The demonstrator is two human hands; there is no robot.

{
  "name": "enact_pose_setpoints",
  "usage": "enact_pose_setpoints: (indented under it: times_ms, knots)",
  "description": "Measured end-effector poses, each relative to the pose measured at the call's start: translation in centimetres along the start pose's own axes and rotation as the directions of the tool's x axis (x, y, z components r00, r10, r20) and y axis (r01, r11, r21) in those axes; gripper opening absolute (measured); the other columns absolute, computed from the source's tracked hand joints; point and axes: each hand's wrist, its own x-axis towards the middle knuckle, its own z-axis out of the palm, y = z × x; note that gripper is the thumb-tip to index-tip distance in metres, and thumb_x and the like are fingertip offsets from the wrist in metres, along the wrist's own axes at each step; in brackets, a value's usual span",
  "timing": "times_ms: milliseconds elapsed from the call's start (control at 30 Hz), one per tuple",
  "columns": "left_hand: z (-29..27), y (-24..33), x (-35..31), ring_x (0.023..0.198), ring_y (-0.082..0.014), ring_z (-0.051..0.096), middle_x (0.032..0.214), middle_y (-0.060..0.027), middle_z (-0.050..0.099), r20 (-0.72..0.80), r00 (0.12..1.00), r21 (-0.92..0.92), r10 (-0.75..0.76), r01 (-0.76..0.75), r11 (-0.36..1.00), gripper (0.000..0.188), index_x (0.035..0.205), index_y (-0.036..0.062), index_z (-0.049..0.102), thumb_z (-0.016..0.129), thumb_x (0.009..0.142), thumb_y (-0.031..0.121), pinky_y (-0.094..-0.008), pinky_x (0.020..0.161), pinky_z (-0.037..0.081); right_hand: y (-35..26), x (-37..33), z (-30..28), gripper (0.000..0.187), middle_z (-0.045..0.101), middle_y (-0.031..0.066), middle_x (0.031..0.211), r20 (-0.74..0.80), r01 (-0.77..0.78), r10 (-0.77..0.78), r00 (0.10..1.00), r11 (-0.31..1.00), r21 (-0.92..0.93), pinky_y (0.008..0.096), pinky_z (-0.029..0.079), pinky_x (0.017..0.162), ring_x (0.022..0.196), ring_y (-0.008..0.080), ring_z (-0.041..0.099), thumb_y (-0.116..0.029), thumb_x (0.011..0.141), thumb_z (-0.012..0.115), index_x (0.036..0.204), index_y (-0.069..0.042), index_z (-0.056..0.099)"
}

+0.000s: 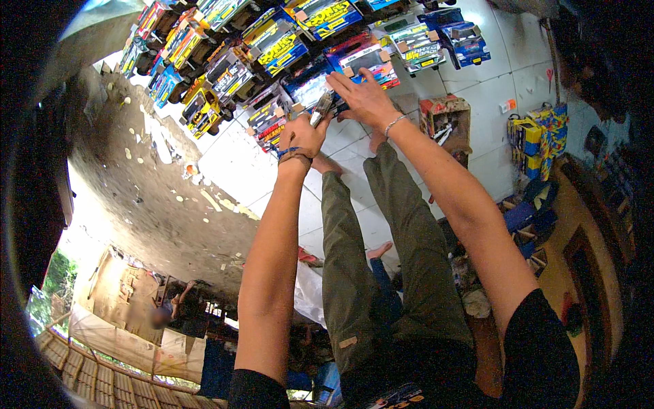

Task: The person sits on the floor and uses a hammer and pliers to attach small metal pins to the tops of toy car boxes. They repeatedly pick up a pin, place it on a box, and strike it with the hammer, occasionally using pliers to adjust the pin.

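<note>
My left hand [303, 135] is closed around a grey metal hand tool [322, 109]; its exact kind is too small to make out. The tool's upper end points at the row of toy trucks on the floor. My right hand [372, 102] rests with stretched fingers against a colourful toy truck [378, 66] with a pink, blue and orange side. Another toy truck [310, 87], in blue and white, lies between my two hands, partly covered by them. Just left of my left hand stands a dark toy truck [264, 121] with red on its lower side.
Several more toy trucks stand in rows, including a yellow one [204, 108] and a blue one [465, 41]. An open wooden box [446, 116] with tools sits right of my legs. Yellow-and-blue toy parts [536, 140] are stacked farther right. Bare earth with scraps [160, 170] borders the tiles.
</note>
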Motion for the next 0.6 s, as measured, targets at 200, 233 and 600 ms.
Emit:
enact_pose_setpoints:
  times_ms: [200, 233, 600]
  knots:
    - [-0.3, 0.6, -0.1, 0.089, -0.0434, 0.067, 0.091, -0.0287, 0.068, -0.045, 0.999, 0.003, 0.007, -0.007, 1.0, 0.063, 0.101, 0.0041, 0.071, 0.062, 0.08, 0.063, -0.0488, 0.08, 0.054, 0.0, -0.1, -0.1, 0.089, 0.05, 0.0057, 0.139, -0.015, -0.007, 0.008, 1.0, 0.998, 0.055, 0.048, 0.033, 0.105, 0.122, 0.0214, 0.052, -0.037, 0.066, 0.083, 0.14, -0.008, 0.042]
    - [-0.4, 0.8, -0.1, 0.089, -0.0433, 0.067, 0.091, -0.0286, 0.068, -0.047, 0.999, 0.005, 0.014, -0.014, 1.0, 0.063, 0.101, 0.0043, 0.071, 0.062, 0.08, 0.063, -0.0486, 0.08, 0.054, 0.0, -0.1, -0.1, 0.089, 0.05, 0.0058, 0.138, -0.012, -0.009, 0.01, 1.0, 0.997, 0.072, 0.0482, 0.033, 0.105, 0.122, 0.0214, 0.053, -0.036, 0.066, 0.083, 0.14, -0.008, 0.042]
    - [-1.0, 1.6, -0.2, 0.088, -0.0428, 0.067, 0.091, -0.0273, 0.068, -0.031, 1.0, 0.056, 0.005, -0.004, 0.998, 0.059, 0.101, 0.005, 0.072, 0.063, 0.081, 0.059, -0.0479, 0.079, 0.054, 0.3, -0.2, 0.1, 0.084, 0.049, 0.0054, 0.139, -0.047, -0.002, 0.007, 0.999, 0.995, 0.1, 0.0487, 0.033, 0.105, 0.125, 0.0203, 0.051, -0.035, 0.067, 0.083, 0.138, -0.011, 0.045]
